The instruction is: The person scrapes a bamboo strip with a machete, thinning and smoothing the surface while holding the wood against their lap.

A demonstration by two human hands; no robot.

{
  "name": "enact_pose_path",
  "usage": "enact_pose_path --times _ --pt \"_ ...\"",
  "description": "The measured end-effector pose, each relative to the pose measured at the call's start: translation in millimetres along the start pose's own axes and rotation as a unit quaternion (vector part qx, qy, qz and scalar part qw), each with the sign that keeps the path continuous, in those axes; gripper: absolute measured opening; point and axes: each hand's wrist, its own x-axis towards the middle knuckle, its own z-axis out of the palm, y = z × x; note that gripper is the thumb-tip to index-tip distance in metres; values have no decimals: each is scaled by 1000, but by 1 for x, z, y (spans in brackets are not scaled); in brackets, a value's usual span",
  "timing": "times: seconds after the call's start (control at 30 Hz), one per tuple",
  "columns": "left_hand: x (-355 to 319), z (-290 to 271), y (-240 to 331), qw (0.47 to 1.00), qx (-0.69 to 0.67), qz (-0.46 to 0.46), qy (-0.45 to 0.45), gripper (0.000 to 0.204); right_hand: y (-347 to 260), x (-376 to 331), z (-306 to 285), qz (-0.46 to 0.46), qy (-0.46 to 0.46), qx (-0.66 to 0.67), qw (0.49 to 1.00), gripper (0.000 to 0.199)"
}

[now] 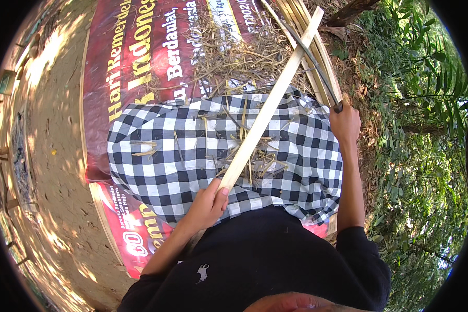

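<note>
My left hand (pixel 208 204) is closed round the near end of a long, flat, pale strip of split bamboo or wood (pixel 262 122). The strip slants away to the far right over my lap. In my right hand (pixel 345 124) is the dark handle of a long knife (pixel 319 68), its narrow blade pointing far and to the left. The blade crosses the strip close to the strip's far end; I cannot tell whether they touch. A black-and-white checked cloth (pixel 187 138) covers my lap, with thin shavings (pixel 257 161) scattered on it.
Several more pale strips (pixel 325 78) lie at the far right, beside the blade. A red printed banner (pixel 101 93) is spread under me, with a heap of shavings (pixel 239 62) beyond my lap. Bare dirt ground (pixel 60 140) stretches left, and green plants (pixel 418 93) grow on the right.
</note>
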Motion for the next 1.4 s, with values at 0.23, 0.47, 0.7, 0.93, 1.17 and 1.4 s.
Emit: enact_pose_path --times 0.23,0.47,0.7,0.93,1.17,1.4 --pt "17 2 12 998 -50 7 28 26 -35 -69 28 -190 -68 157 967 17" --pt "6 1 -2 993 65 71 72 23 -27 -47 35 -325 -24 89 941 20" --pt "1 -7 -3 988 124 59 73 21 4 12 26 36 10 92 995 21" --pt "18 -1 17 995 56 48 63 26 -23 -74 41 -124 -69 206 968 15" --pt "33 -3 26 978 -205 -12 36 37 -41 -105 20 -297 -44 167 939 24" --pt "54 -15 26 972 -231 18 35 42 -44 -102 14 -296 -13 161 941 25"
